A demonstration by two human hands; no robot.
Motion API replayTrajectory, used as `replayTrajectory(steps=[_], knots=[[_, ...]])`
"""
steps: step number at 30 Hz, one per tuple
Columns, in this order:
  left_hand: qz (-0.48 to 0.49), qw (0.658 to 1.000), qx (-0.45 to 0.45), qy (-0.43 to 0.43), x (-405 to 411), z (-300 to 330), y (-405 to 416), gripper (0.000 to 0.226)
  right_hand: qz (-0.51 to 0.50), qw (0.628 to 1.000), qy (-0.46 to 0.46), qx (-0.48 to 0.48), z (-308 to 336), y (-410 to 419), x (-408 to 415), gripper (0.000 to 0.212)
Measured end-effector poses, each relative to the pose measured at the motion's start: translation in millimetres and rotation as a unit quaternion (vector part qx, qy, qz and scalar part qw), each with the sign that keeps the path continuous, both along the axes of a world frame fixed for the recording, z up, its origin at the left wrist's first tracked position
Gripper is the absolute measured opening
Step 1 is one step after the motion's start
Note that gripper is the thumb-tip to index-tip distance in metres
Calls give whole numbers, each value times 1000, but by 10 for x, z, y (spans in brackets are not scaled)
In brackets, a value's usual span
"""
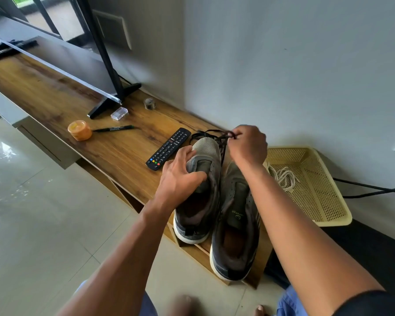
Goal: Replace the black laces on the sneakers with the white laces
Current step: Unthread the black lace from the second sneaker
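Black lace (211, 133) pinched in right-hand grip (249, 144) above toe of left sneaker (200, 190); sneaker tongue clasped by left-hand grip (180, 176); both sneakers at bench (78, 99) end, right sneaker (235, 220) alongside.

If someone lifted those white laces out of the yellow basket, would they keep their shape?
Probably not: the white laces lie in loose tangled loops, so they look floppy. They seem light, and might snag on the yellow basket, whose mesh is full of holes.
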State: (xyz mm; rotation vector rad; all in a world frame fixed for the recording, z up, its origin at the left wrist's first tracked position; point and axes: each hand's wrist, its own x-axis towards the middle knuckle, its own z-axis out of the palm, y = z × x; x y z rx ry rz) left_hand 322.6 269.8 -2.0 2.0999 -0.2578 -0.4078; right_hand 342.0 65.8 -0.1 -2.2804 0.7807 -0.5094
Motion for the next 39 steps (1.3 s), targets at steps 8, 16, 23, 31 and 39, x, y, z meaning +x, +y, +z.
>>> replayTrajectory(steps=[8,16,23,31,39], knots=[[-21,999,-27,-22,6,20,2,90,-28,863,-251,436,287,-145,343,16],[3,998,14,-69,19,-12,-37,62,66,963,-96,242,87,-66,496,17],[-9,992,44,-122,-31,86,-150,49,120,976,-43,177,104,-68,386,15],[-68,973,92,-203,-247,299,-388,46,186,976,-75,84,759,-358,-170,15],[-162,949,127,-237,-754,488,-832,49,99,994,44,-8,658,-884,-1437,15]])
